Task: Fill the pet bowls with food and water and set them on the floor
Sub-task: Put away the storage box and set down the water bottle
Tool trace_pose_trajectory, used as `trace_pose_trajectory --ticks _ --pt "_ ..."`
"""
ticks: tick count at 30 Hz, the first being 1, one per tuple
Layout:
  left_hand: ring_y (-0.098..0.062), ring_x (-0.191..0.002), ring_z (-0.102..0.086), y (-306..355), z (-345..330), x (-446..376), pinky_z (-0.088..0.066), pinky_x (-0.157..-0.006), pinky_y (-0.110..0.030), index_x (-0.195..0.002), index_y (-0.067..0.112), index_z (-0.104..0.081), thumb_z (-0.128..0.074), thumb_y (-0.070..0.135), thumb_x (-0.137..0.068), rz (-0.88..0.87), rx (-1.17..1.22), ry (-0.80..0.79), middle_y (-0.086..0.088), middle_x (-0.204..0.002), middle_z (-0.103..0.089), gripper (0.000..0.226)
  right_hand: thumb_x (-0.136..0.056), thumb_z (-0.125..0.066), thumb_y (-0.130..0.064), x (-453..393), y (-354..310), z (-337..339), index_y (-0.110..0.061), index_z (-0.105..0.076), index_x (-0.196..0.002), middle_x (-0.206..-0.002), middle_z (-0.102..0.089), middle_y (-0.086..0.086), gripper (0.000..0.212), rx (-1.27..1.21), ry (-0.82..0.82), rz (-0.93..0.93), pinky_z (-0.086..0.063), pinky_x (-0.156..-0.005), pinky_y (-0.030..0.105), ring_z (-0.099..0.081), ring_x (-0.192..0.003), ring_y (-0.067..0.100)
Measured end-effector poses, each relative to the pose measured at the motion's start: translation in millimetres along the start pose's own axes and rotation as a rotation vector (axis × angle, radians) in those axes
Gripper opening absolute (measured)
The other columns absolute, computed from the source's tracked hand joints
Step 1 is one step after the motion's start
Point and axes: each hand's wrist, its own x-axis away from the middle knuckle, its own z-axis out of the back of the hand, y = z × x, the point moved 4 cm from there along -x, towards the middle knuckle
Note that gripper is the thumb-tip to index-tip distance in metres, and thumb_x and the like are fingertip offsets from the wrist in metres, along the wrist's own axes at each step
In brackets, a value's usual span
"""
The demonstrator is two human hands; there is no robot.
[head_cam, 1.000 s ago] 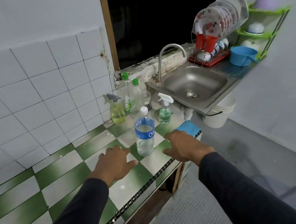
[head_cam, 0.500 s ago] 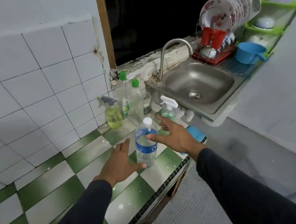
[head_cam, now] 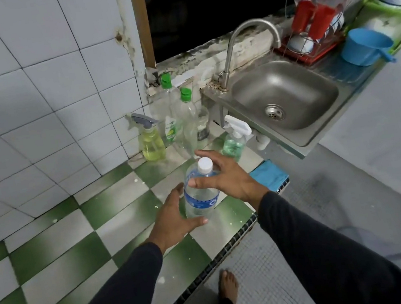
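1. The bench [head_cam: 61, 253], green and white checks, runs off the left and bottom edges
2. The sink [head_cam: 287, 97] sits at the bench's right end under a curved tap [head_cam: 245, 41]; its near edge juts past the bench
3. A dish rack [head_cam: 312, 38] behind the sink holds plates and red cups, cut off at the top edge; a blue scoop [head_cam: 363, 46] stands just beside it
4. Left hand [head_cam: 175, 215] is spread wide around the lower left side of the bottle [head_cam: 200, 191], thumb under its base side; whether the fingers touch it is hard to tell
5. Right hand [head_cam: 226, 174] is spread wide by the bottle's shoulder, thumb across the front, fingers behind the white cap; contact is unclear
6. The bottle stands upright on the bench near its front edge, between the hands, blue label partly hidden
7. Sprayers, yellow [head_cam: 152, 143] and green [head_cam: 234, 141], and two green-capped bottles [head_cam: 176, 119] stand by the wall; a jar behind them is hard to make out
8. A blue cloth [head_cam: 270, 175] lies at the bench corner, half hidden by the right wrist
9. Bare feet [head_cam: 228, 285] show on the floor below
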Motion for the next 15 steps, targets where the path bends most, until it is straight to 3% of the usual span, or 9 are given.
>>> trace_pose_trajectory --ticks 3,8,13,15 --pt "0.01 -0.12 -0.057 -1 -8 -6 -0.052 -0.097 -0.024 -0.14 0.055 -0.042 -0.098 0.05 -0.054 -0.02 0.064 -0.019 0.028 -0.133 -0.061 0.103 -0.067 -0.093 -0.042 -10 3 1 -0.039 -0.065 -0.128 -0.127 -0.063 -0.023 0.067 -0.04 -0.013 0.019 -0.045 -0.093 0.008 -0.058 -0.116 -0.01" --pt "0.006 -0.114 -0.064 3 -18 -18 -0.052 -0.083 -0.007 -0.135 0.057 -0.045 -0.099 0.038 -0.059 -0.032 0.146 -0.001 0.026 -0.127 -0.067 0.095 -0.073 -0.092 -0.02 -24 5 1 -0.021 -0.071 -0.116 -0.114 -0.073 0.0 0.047 -0.13 -0.013 0.041 -0.055 -0.1 0.035 -0.068 -0.11 0.017" --pt "-0.002 -0.119 -0.065 7 -23 -32 -0.056 -0.091 -0.02 -0.141 0.048 -0.043 -0.1 0.038 -0.06 -0.041 0.195 0.016 0.02 -0.132 -0.065 0.099 -0.073 -0.091 -0.022 -41 4 6 -0.021 -0.072 -0.109 -0.107 -0.074 0.005 0.041 -0.143 -0.028 0.032 -0.056 -0.097 0.043 -0.07 -0.105 0.023" --pt "-0.001 -0.119 -0.064 9 -25 -36 -0.056 -0.087 -0.016 -0.139 0.048 -0.043 -0.099 0.04 -0.062 -0.041 0.201 0.023 0.019 -0.132 -0.065 0.096 -0.073 -0.09 -0.024 -48 3 8 -0.024 -0.073 -0.108 -0.106 -0.074 0.005 0.039 -0.14 -0.035 0.022 -0.057 -0.093 0.042 -0.07 -0.103 0.023"
